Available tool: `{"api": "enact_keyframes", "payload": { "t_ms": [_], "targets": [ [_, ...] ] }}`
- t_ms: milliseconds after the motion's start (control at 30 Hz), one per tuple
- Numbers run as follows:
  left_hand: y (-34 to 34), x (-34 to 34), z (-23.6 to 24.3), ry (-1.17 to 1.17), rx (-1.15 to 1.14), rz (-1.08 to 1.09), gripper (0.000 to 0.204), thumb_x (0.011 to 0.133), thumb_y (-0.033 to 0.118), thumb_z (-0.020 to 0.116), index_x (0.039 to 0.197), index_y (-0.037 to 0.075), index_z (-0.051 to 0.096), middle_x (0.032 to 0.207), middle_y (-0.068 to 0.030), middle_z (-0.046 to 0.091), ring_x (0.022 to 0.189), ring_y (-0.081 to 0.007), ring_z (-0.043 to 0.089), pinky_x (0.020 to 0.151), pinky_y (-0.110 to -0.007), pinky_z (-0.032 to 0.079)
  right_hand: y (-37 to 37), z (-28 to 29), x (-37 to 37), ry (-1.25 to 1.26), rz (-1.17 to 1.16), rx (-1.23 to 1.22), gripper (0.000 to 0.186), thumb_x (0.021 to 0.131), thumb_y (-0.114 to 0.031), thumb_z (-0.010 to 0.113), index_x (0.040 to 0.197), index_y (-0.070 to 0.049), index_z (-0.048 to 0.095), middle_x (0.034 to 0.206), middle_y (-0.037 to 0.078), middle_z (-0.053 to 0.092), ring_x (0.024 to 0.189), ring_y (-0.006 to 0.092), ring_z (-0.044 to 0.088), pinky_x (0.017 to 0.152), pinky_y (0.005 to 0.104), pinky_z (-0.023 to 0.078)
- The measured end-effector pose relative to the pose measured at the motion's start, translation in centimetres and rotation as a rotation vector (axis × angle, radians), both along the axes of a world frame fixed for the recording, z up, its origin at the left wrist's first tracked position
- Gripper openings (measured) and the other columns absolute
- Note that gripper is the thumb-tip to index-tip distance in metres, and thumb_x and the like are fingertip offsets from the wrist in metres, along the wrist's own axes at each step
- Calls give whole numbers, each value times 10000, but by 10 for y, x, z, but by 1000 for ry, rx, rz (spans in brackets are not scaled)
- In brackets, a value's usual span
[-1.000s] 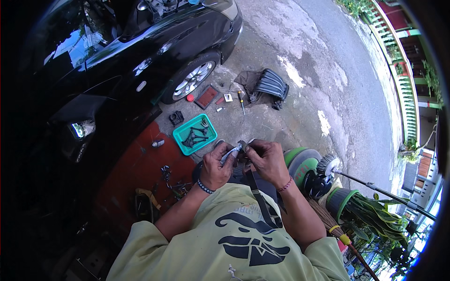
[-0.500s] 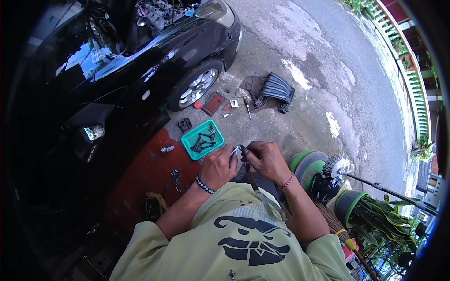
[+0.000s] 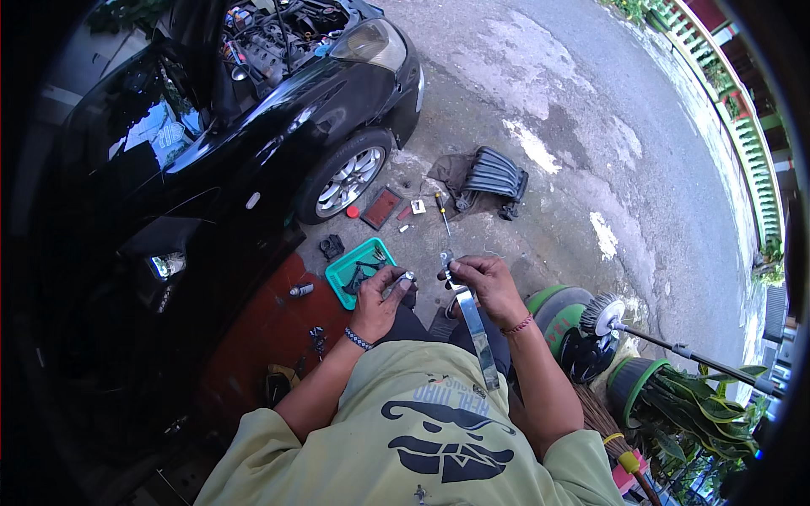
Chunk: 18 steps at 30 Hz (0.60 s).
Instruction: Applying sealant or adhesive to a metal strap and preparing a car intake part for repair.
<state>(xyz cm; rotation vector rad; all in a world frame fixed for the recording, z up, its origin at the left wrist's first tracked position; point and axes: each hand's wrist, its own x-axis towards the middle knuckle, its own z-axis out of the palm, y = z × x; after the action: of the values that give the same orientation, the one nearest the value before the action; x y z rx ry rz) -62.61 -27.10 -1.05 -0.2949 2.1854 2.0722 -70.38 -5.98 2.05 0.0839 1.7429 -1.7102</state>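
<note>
My left hand (image 3: 377, 305) pinches a small round silver metal piece (image 3: 408, 277) between thumb and fingers, close to the green tray (image 3: 337, 274). Across a short gap, my right hand (image 3: 492, 291) grips a long, flat, shiny metal strip (image 3: 477, 333) near its upper end. The strip hangs down toward my shirt, and its narrower, notched-looking end pokes up past my fingertips. Inside the tray lie black branching parts (image 3: 359, 278) and a few small slim pieces, partly hidden behind my left hand.
A black car (image 3: 278, 160) with its engine bay exposed stands at the left. On the concrete ahead are a ribbed black part (image 3: 495, 181) on a cloth, a screwdriver (image 3: 442, 208) and a red rectangular filter (image 3: 381, 207). Potted plants (image 3: 633, 392) and a round brush (image 3: 602, 314) crowd the right.
My hands have come apart from each other. The left has shifted left with the small metal piece, and the strip in my right hand has turned its bright face into view.
</note>
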Motion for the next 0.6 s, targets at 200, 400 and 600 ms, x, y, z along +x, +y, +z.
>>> {"api": "enact_keyframes", "payload": {
  "t_ms": [200, 400, 600],
  "targets": [
    [40, -55, -80, -49, 278, 239, 143, 951, 129, 603, 1017, 8, 571, 812, -12, 600, 691, -86, 582, 673, -245, 509, 61, -29, -69, -35, -281, -181, 267, 938, -227, 644, 997, 25, 710, 790, 11, 660, 679, 67, 556, 625, 205, 426],
    [63, -97, -151, -197, 78, 409, 172, 965, 176, 590, 1028, 16, 597, 772, 9, 560, 613, -62, 510, 616, -252, 468, 159, -141, -171, 13, -381, 114, 259, 943, -203, 649, 1037, 28, 719, 780, -28, 631, 647, 38, 488, 569, 191, 367],
    [79, -132, -246, -235, 73, 469, 238, 1006, 187, 528, 1101, 8, 653, 715, 22, 548, 661, -67, 499, 633, -234, 436, 165, -275, -222, -209, -410, -5, 258, 934, -178, 662, 1066, 41, 692, 840, 1, 656, 667, 56, 530, 590, 215, 419]
  ]
}}
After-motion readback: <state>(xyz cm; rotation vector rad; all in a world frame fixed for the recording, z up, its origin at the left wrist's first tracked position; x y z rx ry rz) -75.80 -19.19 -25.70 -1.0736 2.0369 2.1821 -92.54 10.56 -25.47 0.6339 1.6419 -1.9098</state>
